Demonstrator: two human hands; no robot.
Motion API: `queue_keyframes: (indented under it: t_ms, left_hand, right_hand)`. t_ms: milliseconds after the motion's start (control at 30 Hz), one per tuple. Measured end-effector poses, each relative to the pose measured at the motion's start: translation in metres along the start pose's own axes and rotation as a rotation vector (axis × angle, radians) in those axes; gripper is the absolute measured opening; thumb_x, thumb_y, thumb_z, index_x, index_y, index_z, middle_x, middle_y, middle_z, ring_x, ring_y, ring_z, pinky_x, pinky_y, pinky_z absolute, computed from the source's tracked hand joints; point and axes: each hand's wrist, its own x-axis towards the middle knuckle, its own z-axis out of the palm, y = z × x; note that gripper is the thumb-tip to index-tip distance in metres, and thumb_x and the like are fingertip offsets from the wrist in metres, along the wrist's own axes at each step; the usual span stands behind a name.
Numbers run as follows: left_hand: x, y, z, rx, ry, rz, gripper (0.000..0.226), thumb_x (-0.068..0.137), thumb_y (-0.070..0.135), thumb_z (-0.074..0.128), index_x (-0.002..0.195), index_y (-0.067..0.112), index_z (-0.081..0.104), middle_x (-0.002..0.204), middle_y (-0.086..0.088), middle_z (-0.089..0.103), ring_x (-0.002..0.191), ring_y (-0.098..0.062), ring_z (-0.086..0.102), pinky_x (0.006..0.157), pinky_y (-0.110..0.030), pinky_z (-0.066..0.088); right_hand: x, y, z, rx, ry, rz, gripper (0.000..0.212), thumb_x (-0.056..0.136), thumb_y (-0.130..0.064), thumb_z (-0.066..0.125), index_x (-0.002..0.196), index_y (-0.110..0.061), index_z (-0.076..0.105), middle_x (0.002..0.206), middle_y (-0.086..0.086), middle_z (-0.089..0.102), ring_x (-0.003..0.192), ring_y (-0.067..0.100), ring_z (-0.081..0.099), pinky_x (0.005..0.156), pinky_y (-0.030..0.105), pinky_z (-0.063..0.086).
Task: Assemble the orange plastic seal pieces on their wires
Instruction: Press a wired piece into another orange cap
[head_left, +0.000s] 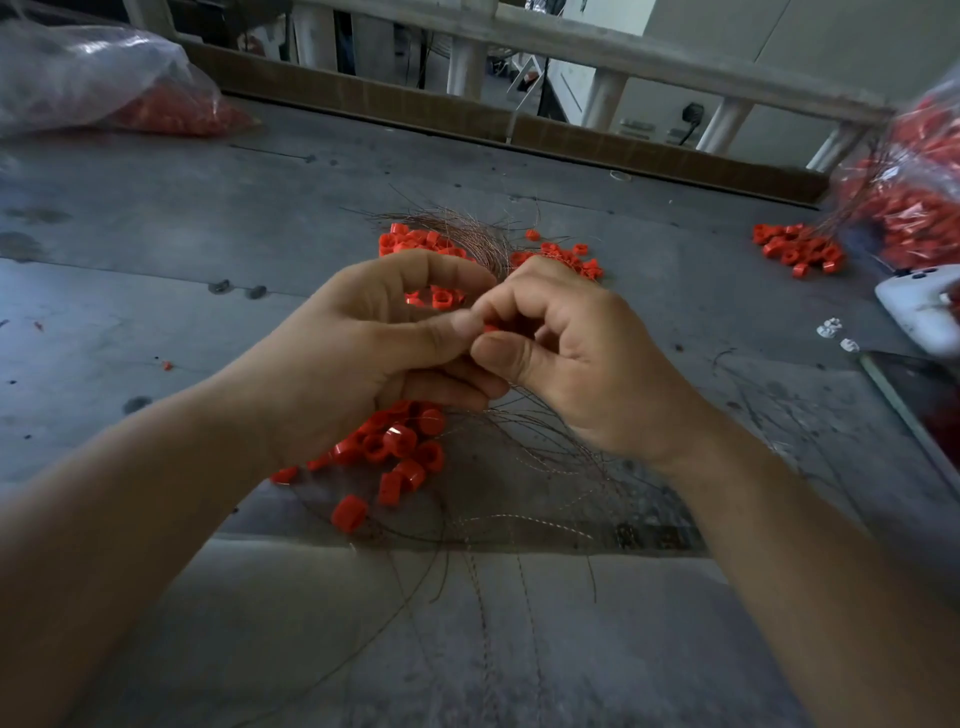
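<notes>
seal (491, 327): tiny, light, stiff plastic, probably slick, pinched by its sides between left hand (374, 343) and right hand (576, 358), both grips curled tight on it above the table (156, 249); wires (524, 431) thin, springy, best held near the tip.

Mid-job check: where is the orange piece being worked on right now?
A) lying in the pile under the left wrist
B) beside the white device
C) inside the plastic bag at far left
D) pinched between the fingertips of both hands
D: the orange piece shows just where the thumbs and fingers of the left hand and right hand meet.
</notes>
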Motion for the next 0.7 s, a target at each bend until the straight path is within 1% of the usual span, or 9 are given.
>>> queue_keyframes:
  t_ms: [67,133,233,300,400,500,600,633,700]
  left_hand:
    - [-0.001,-0.001,0.003,0.097,0.003,0.055,0.046,0.068,0.023,0.076,0.108,0.016,0.055,0.076,-0.013,0.071,0.07,-0.022,0.07,0.06,-0.022,0.054]
    - [-0.001,-0.002,0.007,0.182,0.007,0.098,0.051,0.066,0.028,0.074,0.112,0.02,0.051,0.076,-0.011,0.071,0.069,-0.018,0.07,0.061,-0.021,0.054]
    - [-0.001,-0.003,0.008,0.2,0.014,0.113,0.057,0.06,0.031,0.068,0.113,0.024,0.048,0.073,-0.007,0.071,0.066,-0.015,0.069,0.06,-0.02,0.054]
    - [-0.002,-0.003,0.007,0.193,0.002,0.111,0.06,0.06,0.029,0.066,0.116,0.024,0.047,0.072,-0.006,0.071,0.066,-0.015,0.069,0.06,-0.02,0.054]
    - [-0.003,-0.002,0.008,0.189,-0.018,0.126,0.059,0.066,0.02,0.067,0.12,0.022,0.044,0.07,-0.006,0.07,0.064,-0.014,0.069,0.059,-0.021,0.054]
    - [-0.005,-0.002,0.01,0.189,-0.006,0.135,0.055,0.07,0.02,0.068,0.12,0.023,0.045,0.069,-0.008,0.069,0.063,-0.016,0.069,0.058,-0.023,0.054]
    - [-0.003,-0.001,0.011,0.162,0.016,0.108,0.055,0.066,0.019,0.062,0.119,0.023,0.046,0.07,-0.01,0.069,0.064,-0.018,0.068,0.058,-0.023,0.054]
    - [-0.003,-0.001,0.01,0.152,0.021,0.098,0.054,0.067,0.018,0.062,0.118,0.022,0.047,0.072,-0.011,0.07,0.065,-0.019,0.069,0.059,-0.023,0.054]
    - [-0.002,0.0,0.008,0.12,0.018,0.077,0.05,0.07,0.015,0.07,0.117,0.021,0.05,0.076,-0.013,0.07,0.068,-0.021,0.069,0.06,-0.023,0.054]
  right_hand:
    - [0.0,0.0,0.001,-0.043,-0.001,0.003,0.003,0.085,-0.02,0.059,0.084,-0.019,0.057,0.079,-0.016,0.043,0.071,-0.006,0.044,0.066,0.008,0.036]
    - [-0.001,-0.001,0.002,-0.089,-0.004,0.002,0.01,0.087,-0.018,0.057,0.081,-0.021,0.051,0.079,-0.015,0.042,0.073,-0.004,0.044,0.066,0.008,0.035]
    - [0.0,-0.002,0.006,-0.124,-0.022,0.011,0.01,0.088,-0.013,0.055,0.082,-0.019,0.048,0.081,-0.013,0.042,0.075,0.001,0.045,0.067,0.012,0.038]
    - [-0.001,-0.003,0.007,-0.143,-0.017,0.002,0.009,0.087,-0.01,0.054,0.082,-0.017,0.05,0.08,-0.015,0.041,0.074,0.001,0.044,0.066,0.01,0.037]
    - [-0.002,-0.005,0.01,-0.15,0.018,-0.021,0.006,0.083,-0.006,0.053,0.083,-0.011,0.056,0.079,-0.017,0.04,0.073,-0.001,0.043,0.068,0.01,0.038]
    - [-0.002,-0.005,0.011,-0.144,0.037,-0.01,0.008,0.082,-0.001,0.055,0.084,-0.007,0.06,0.079,-0.017,0.041,0.074,-0.002,0.044,0.067,0.01,0.038]
    - [-0.001,-0.005,0.008,-0.119,0.017,0.011,0.01,0.085,-0.004,0.058,0.082,-0.014,0.057,0.079,-0.017,0.042,0.074,-0.003,0.044,0.067,0.01,0.038]
    - [-0.001,-0.005,0.007,-0.101,0.016,0.015,0.015,0.085,-0.005,0.059,0.081,-0.019,0.055,0.079,-0.017,0.043,0.073,-0.003,0.045,0.067,0.01,0.038]
    - [-0.001,-0.005,0.006,-0.072,0.032,0.013,0.024,0.083,-0.008,0.062,0.077,-0.028,0.051,0.078,-0.016,0.046,0.072,-0.004,0.046,0.066,0.009,0.038]
